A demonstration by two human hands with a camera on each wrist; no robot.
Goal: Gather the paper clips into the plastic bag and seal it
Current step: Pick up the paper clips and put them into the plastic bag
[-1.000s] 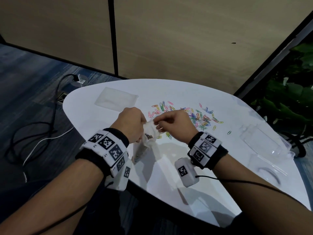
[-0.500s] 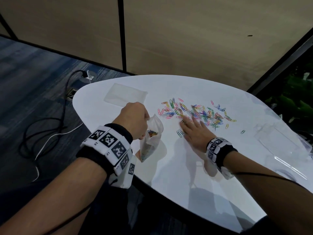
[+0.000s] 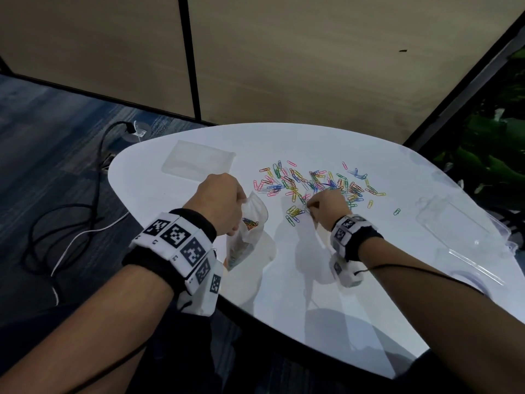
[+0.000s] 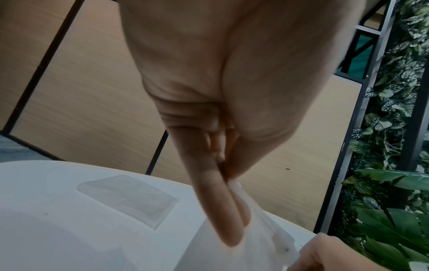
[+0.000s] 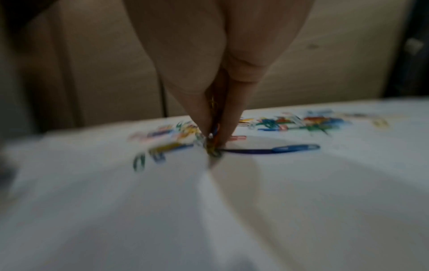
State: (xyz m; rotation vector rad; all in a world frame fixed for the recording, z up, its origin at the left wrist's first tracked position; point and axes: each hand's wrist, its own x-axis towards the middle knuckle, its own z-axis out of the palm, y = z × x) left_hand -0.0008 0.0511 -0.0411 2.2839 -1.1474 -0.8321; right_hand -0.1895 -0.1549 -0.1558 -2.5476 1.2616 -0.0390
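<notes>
Coloured paper clips [image 3: 312, 182] lie scattered across the far middle of the white table [image 3: 369, 294]. My left hand [image 3: 220, 204] pinches the rim of a small clear plastic bag [image 3: 250, 226] and holds it upright with its mouth open; several clips show inside. In the left wrist view thumb and forefinger [image 4: 220, 210] squeeze the bag [image 4: 243, 247]. My right hand [image 3: 324, 204] sits at the near edge of the pile, its fingertips [image 5: 223, 132] pinching a bunch of clips [image 5: 212, 146] against the table.
A second empty clear bag [image 3: 199, 162] lies flat at the table's far left. A clear plastic box [image 3: 460, 231] with its lid sits at the right edge. Cables run over the floor on the left, and plants stand beyond the right side.
My right hand left the bag's mouth, reached out flat to the pile, and has now drawn its fingers together on some clips. The left hand keeps hold of the bag.
</notes>
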